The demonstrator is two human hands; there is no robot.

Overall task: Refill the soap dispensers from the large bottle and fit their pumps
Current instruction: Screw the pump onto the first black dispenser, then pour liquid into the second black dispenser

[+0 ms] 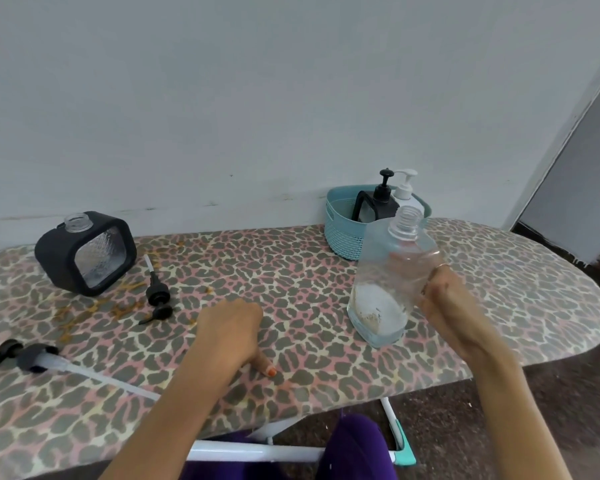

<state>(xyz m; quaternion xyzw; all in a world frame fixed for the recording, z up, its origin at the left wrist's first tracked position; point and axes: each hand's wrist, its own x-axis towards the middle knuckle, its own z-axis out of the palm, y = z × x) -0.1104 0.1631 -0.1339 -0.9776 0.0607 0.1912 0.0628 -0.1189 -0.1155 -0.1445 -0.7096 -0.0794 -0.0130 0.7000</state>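
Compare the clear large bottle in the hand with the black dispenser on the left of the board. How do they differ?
The large bottle is bare clear plastic; the black dispenser has a dark casing around a textured clear panel. The right hand grips the bottle, tilted, its base on the ironing board; nothing touches the dispenser. The bottle is taller, the dispenser squat and boxy. Both have open threaded necks, no pump fitted.

Domestic interior, probably a home utility corner: an ironing board (291,271) with a leopard-print cover serves as worktop against a plain painted wall (257,98); a teal plastic basket (343,233) holds pump bottles.
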